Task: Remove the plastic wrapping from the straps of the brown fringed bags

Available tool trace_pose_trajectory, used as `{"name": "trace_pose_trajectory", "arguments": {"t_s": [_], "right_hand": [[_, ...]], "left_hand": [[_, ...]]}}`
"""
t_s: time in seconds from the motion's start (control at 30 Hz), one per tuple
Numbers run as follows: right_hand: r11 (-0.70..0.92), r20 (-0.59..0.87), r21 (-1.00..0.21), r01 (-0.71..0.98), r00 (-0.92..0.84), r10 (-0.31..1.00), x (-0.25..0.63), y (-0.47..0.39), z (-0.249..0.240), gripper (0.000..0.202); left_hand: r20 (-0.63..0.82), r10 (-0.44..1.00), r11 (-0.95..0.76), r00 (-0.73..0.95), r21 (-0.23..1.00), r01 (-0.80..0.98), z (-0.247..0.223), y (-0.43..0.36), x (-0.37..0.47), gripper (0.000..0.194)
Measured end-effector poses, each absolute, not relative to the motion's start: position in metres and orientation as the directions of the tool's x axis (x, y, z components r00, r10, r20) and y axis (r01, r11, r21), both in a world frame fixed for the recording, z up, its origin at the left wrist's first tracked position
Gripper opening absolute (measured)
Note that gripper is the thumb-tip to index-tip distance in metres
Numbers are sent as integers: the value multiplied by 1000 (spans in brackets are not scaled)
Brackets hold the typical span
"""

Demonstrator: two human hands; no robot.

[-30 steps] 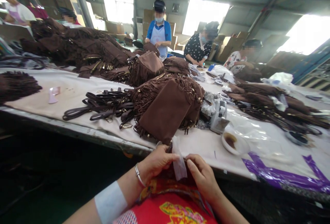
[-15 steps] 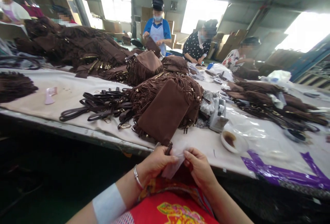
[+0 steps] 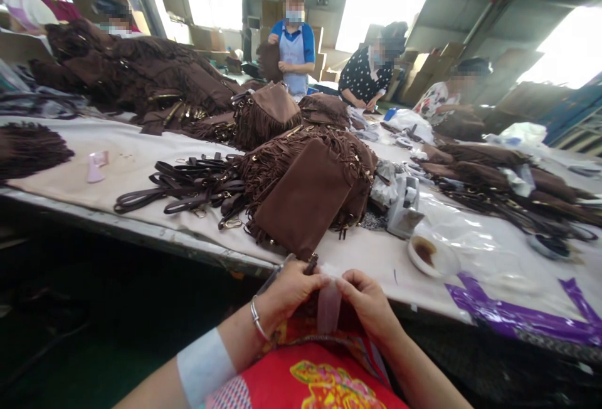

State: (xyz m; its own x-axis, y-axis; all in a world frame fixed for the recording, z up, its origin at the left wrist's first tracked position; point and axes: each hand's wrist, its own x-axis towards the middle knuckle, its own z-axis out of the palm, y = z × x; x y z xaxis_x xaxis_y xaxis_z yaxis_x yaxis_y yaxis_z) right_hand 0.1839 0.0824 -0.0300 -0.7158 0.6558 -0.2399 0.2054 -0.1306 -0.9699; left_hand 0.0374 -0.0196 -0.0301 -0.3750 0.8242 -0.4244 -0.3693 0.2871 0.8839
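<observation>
A small translucent white sheet (image 3: 329, 310), thin like tissue or plastic film, hangs between my hands at the table's near edge. My left hand (image 3: 290, 290) is closed, pinching the sheet's left side. A short dark strap end (image 3: 311, 264) sticks up from the same hand, and its lower part is hidden. My right hand (image 3: 371, 305) pinches the sheet's right side between thumb and fingers. Just beyond my hands, a flat brown pouch (image 3: 301, 199) leans on a heap of fringed brown bags (image 3: 270, 161). Dark straps with metal clasps (image 3: 188, 186) lie left of the heap.
On the cloth-covered table (image 3: 117, 177) are a pink plastic piece (image 3: 97, 166), a tape dispenser (image 3: 403, 208), a white dish with brown liquid (image 3: 430, 255) and purple tape (image 3: 522, 312). More brown bags (image 3: 136, 79) are piled behind. Co-workers (image 3: 295, 51) stand across the table.
My hands have come closer together, and the sheet now hangs down narrow between them. Across the table, a co-worker has raised a brown piece. The view has shifted slightly.
</observation>
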Motion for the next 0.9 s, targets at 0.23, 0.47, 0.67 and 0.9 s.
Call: {"name": "trace_pose_trajectory", "arguments": {"t_s": [0.23, 0.47, 0.67, 0.9], "right_hand": [[-50, -221, -966, 255, -706, 673, 175, 83, -19, 36], [-51, -278, -935, 350, -638, 718, 187, 86, -29, 36], [-140, -373, -911, 389, -627, 683, 194, 78, -34, 32], [-169, -366, -923, 344, -657, 659, 187, 66, -19, 27]], "left_hand": [[-366, 876, 251, -313, 902, -352, -31, -22, 33, 32], [-368, 912, 287, -182, 888, -358, -21, -29, 17, 44], [-287, 919, 205, -270, 934, -294, -3, -22, 12, 45], [-237, 892, 159, -385, 962, -223, -2, -16, 19, 36]]}}
